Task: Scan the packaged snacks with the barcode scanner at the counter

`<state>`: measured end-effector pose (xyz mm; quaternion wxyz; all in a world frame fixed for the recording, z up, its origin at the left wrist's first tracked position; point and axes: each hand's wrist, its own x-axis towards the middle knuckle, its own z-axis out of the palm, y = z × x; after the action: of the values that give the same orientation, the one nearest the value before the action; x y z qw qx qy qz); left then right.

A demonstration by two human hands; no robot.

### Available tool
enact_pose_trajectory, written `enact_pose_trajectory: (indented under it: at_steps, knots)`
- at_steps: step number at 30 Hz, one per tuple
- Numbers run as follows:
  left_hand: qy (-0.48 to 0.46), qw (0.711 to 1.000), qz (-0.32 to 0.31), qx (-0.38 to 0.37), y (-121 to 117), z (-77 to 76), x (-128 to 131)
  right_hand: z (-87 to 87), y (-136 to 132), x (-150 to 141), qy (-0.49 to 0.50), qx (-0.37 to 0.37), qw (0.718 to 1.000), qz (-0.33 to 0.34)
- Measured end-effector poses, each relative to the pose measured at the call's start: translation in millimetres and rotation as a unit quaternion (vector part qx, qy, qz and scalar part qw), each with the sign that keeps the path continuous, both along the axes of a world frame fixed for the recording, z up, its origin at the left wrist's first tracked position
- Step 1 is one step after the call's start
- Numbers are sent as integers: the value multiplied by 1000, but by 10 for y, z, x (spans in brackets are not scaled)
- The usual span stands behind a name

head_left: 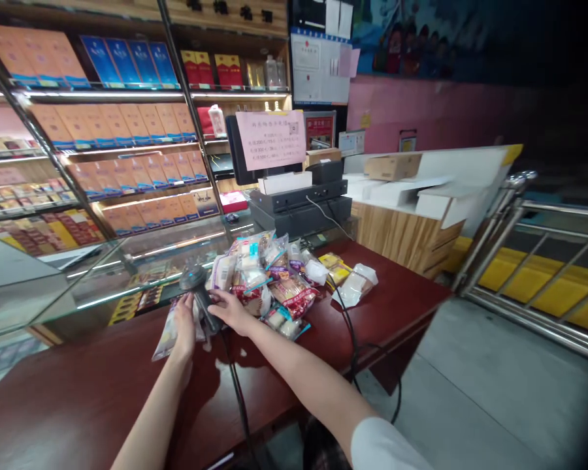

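My left hand (183,324) holds a clear plastic food packet (167,337) low over the dark red counter (102,398). My right hand (230,311) grips the handle of a black corded handheld barcode scanner (199,292), whose head points up and away from me, just beside the left hand. A heap of wrapped snacks and bread packets (267,281) lies directly beyond my right hand. Its nearest packets almost touch my fingers. The scanner's black cable (238,399) runs down across the counter.
A glass display case (147,261) with lit shelves of boxed goods (122,130) stands on the left. Ahead are a black till (298,202) and a pink notice (270,139). A wooden counter (402,238) with white boxes and a steel railing (534,261) stand on the right.
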<state>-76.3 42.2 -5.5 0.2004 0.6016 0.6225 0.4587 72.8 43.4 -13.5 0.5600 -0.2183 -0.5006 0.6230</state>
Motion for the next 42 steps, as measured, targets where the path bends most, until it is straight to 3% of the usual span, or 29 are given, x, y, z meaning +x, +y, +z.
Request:
enact_pose_trajectory:
  at_steps: [3,7,12,15,17,22,24,26,27,30,34,36,38,40,42]
  knots:
    - [67,994,83,32,-40,-18,-48,1,47,84,62,-52,997,5]
    - [163,971,170,-35,-155,-90,-102,71,38,172,142,-138,980,28]
    - [264,928,248,-85,-213,-141,-231,130,-34,227,152,-145,978,8]
    - [238,918,254,-191,-227,-71,-384,140,-62,237,148,-131,980,5]
    - [245,918,234,-206,-248,-11,-461,148,-73,243,144,-131,981,16]
    - [223,933,251,-131,-267,43,-519,185,-112,294,109,-137,985,10]
    - [153,943,284,-87,-235,15,-545,198,-132,331,89,-130,987,20]
    - [19,949,313,-31,-188,-26,-578,199,-146,369,76,-119,989,37]
    - [-74,950,304,7,-166,-43,-590,194,-149,384,70,-112,990,46]
    - [-331,898,264,122,-123,-55,-579,163,-146,401,65,-106,988,88]
    - [-596,793,45,116,-149,31,-508,127,-142,377,62,-146,980,122]
    - [-672,735,-45,81,-183,75,-495,117,-142,366,59,-157,977,134]
    - [-709,696,-97,57,-211,94,-507,110,-138,361,59,-164,975,138]
    - [-710,690,-133,40,-217,83,-529,100,-130,362,64,-170,973,141]
    - [-687,711,-148,14,-189,45,-544,88,-122,366,64,-176,971,148]
